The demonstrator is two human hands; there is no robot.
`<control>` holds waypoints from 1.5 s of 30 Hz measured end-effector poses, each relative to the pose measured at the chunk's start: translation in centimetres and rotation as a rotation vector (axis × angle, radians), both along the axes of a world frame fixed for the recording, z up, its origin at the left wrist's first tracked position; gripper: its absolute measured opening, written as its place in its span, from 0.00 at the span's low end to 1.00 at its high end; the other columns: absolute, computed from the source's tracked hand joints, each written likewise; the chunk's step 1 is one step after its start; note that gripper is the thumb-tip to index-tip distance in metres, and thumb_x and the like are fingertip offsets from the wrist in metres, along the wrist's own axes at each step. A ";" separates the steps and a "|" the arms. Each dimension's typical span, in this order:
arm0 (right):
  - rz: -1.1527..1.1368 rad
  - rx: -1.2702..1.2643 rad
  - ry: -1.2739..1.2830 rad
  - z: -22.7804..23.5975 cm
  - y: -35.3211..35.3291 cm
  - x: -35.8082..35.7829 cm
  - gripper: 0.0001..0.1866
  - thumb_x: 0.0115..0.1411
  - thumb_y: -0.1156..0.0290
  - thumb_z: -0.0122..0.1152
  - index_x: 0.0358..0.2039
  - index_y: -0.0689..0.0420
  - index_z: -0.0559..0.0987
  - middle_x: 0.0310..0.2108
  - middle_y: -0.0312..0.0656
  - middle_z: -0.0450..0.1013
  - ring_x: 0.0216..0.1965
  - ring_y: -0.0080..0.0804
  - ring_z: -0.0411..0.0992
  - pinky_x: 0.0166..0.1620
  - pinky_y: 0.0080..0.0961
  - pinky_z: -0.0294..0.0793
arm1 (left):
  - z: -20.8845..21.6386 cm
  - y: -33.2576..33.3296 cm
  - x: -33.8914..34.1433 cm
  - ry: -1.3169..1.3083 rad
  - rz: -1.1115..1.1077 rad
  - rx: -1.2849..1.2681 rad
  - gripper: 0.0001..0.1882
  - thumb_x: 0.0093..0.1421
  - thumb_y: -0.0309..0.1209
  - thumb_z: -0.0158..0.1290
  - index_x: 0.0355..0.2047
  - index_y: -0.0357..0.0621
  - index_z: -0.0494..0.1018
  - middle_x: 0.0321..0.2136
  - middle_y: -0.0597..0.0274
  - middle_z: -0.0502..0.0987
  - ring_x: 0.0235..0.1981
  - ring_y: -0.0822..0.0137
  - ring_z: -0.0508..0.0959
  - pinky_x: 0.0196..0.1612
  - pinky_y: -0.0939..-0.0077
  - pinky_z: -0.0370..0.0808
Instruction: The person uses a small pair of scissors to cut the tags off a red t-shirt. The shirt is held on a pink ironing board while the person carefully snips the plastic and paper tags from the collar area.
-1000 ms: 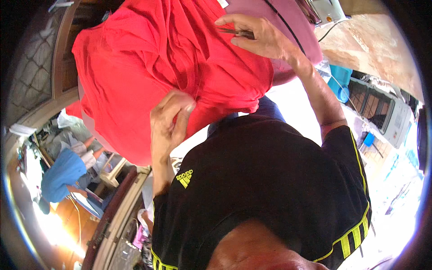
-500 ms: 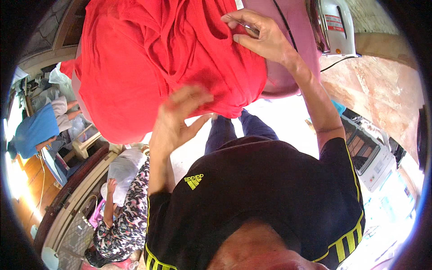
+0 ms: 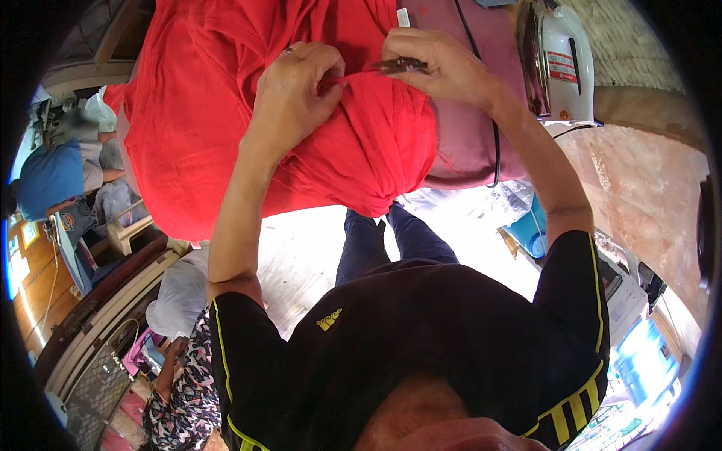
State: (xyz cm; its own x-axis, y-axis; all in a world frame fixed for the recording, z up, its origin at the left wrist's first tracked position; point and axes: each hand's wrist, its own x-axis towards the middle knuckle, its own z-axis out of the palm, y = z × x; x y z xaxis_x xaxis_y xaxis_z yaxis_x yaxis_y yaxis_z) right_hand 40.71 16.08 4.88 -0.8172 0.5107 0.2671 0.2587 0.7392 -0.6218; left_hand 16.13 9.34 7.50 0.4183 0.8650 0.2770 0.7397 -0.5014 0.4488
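A red cloth garment [image 3: 203, 128] lies bunched over a mauve padded board [image 3: 470, 135] in front of me. My left hand [image 3: 297, 94] is closed, thumb and fingers pinching a fold of the red cloth and drawing it up. Opposite it, my right hand [image 3: 444, 68] is wrapped round small dark thread snips [image 3: 398, 66], their tips pointing left at the raised cloth. Between the two hands a thin strip of fabric or thread looks stretched. Whether the blades touch it I cannot tell. A white label [image 3: 403, 16] shows beside the garment, beyond my right hand.
A white iron [image 3: 564, 68] stands at the board's far right, with a black cord [image 3: 494, 143] running near it. On the left are a person in blue [image 3: 53, 180] and, lower, a person in patterned clothes [image 3: 184, 398]. A plastic bag [image 3: 180, 301] sits between them.
My left hand has moved up and away from me and now pinches the red cloth. My right hand has come slightly nearer, and the snips in it show more plainly. The cloth's folds have shifted.
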 end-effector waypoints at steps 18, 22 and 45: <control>-0.255 -0.119 0.206 -1.1 -5.4 0.6 0.14 0.60 0.75 0.59 0.47 0.60 0.74 0.41 0.47 0.75 0.43 0.42 0.77 0.48 0.31 0.77 | -4.4 -4.8 3.8 -0.237 0.341 0.149 0.07 0.50 0.32 0.67 0.30 0.47 0.83 0.27 0.66 0.78 0.31 0.63 0.77 0.35 0.65 0.68; -0.237 -0.186 0.072 -0.6 -5.0 0.9 0.13 0.61 0.76 0.58 0.47 0.63 0.75 0.42 0.46 0.73 0.45 0.37 0.75 0.48 0.28 0.73 | -5.4 -5.0 4.4 -0.311 0.411 0.115 0.06 0.50 0.31 0.67 0.29 0.48 0.84 0.26 0.67 0.78 0.30 0.64 0.77 0.34 0.65 0.67; -0.156 -0.025 -0.110 0.0 -3.9 -0.6 0.09 0.62 0.72 0.59 0.42 0.58 0.75 0.41 0.42 0.70 0.39 0.43 0.74 0.41 0.35 0.75 | -5.3 -4.9 4.1 -0.460 0.431 0.019 0.01 0.61 0.24 0.54 0.34 0.43 0.74 0.29 0.61 0.78 0.30 0.64 0.77 0.38 0.69 0.66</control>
